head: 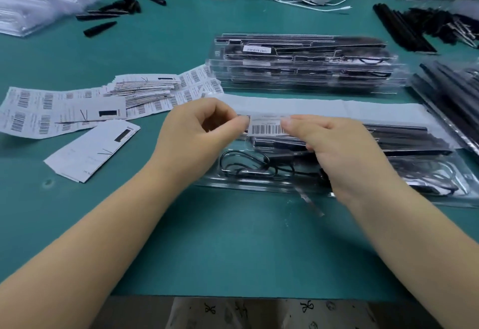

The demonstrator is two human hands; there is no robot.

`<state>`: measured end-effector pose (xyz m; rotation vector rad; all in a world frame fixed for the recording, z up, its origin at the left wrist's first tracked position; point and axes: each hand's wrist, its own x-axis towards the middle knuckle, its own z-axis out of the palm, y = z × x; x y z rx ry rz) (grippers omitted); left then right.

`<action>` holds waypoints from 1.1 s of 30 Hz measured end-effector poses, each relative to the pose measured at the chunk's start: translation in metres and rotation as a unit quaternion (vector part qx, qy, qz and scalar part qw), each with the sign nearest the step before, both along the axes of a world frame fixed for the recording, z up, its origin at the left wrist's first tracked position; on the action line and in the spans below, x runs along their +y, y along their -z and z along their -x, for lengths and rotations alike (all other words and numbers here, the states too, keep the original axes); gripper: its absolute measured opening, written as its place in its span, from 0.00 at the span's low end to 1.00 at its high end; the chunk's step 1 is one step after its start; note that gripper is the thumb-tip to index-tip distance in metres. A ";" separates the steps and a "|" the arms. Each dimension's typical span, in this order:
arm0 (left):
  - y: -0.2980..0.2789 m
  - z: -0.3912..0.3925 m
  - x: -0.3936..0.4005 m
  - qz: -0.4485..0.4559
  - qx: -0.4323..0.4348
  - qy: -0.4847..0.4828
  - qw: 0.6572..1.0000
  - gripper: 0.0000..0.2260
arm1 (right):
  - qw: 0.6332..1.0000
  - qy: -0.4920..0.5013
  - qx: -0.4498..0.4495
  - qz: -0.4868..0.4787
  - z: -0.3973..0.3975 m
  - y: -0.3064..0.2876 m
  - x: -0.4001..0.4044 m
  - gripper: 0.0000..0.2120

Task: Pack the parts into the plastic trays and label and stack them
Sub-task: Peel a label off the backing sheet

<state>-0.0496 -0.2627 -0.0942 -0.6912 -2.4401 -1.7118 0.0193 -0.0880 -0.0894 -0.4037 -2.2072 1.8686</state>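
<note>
Labelling is under way: left hand (204,126) and right hand (334,144) pinch barcode label (267,126) above packed tray (259,181); behind it, finished stack (305,69) waits.

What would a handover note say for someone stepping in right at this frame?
Left hand and right hand each pinch an end of one barcode label, held just above the filled near tray; keep that grip.
Done: a stack of filled trays sits behind, the top one already labelled.
Left: stick this label on the near tray, then stack it.
Spare label sheets lie to the left on the green mat.
</note>
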 end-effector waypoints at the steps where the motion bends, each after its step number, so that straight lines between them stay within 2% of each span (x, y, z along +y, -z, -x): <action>1: 0.001 0.001 0.000 -0.010 -0.008 -0.007 1.000 0.10 | 1.000 -0.002 -0.007 -0.003 0.002 0.000 -0.002 0.12; 4: 0.001 0.000 -0.001 -0.023 -0.019 0.004 1.000 0.12 | 1.000 -0.001 -0.016 -0.015 0.001 0.002 -0.010 0.10; 9: 0.006 0.005 -0.005 0.039 -0.017 0.017 0.999 0.07 | 0.997 0.011 -0.028 -0.073 -0.004 0.004 -0.021 0.12; 15: 0.009 0.007 -0.004 0.127 -0.005 0.022 0.992 0.10 | 0.968 0.063 -0.019 -0.242 -0.008 0.009 -0.032 0.18; 20: 0.012 0.007 -0.003 0.178 0.019 0.023 0.984 0.09 | 0.934 0.071 -0.033 -0.349 -0.003 0.017 -0.038 0.17; 30: 0.012 0.008 -0.001 0.211 -0.001 0.019 0.977 0.08 | 0.915 0.051 -0.068 -0.395 0.000 0.016 -0.040 0.16; 33: 0.014 0.008 -0.003 0.222 0.008 0.030 0.974 0.07 | 0.929 0.080 -0.043 -0.357 -0.001 0.015 -0.029 0.13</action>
